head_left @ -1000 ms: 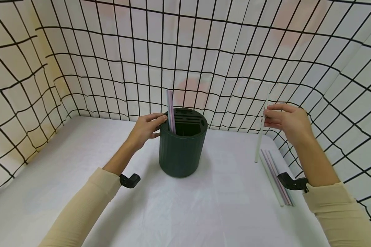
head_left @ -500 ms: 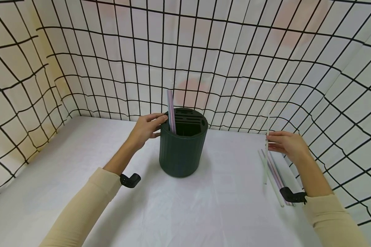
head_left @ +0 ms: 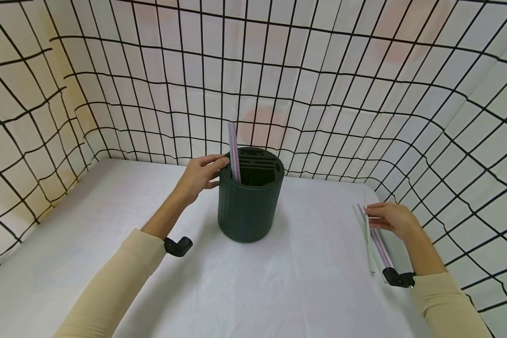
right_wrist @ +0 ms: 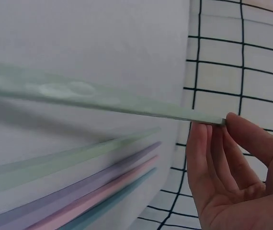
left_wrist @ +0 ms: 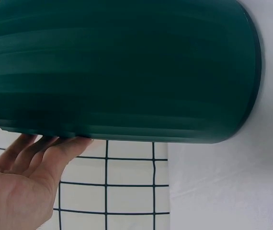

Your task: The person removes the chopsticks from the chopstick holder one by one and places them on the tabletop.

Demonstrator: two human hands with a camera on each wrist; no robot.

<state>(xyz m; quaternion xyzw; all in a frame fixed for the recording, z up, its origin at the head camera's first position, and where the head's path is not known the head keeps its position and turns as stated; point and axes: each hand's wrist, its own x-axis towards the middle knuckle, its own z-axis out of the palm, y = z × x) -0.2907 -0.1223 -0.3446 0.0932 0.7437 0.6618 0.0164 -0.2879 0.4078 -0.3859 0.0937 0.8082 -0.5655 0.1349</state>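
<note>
A dark green, round knife block (head_left: 249, 211) with slots and a wide opening in its top stands on the table. Several pastel chopsticks (head_left: 234, 152) stand upright in that opening, on the left side. My left hand (head_left: 200, 175) grips the rim there; in the left wrist view its fingers (left_wrist: 48, 158) press against the ribbed side. At the right, my right hand (head_left: 395, 219) pinches a pale green chopstick (right_wrist: 103, 98) by one end, between thumb and fingertips. The chopstick slants down toward me. Beside and below it, green, purple, pink and blue chopsticks (right_wrist: 93, 189) lie side by side.
A white cloth (head_left: 253, 291) covers the table. Black wire mesh (head_left: 270, 61) rises along the back and both sides, close to my right hand. Each wrist carries a small black camera mount (head_left: 178, 246).
My right hand has come down and toward me with the pale green chopstick, from above the table to beside the lying chopsticks. The left hand and the knife block have kept their places.
</note>
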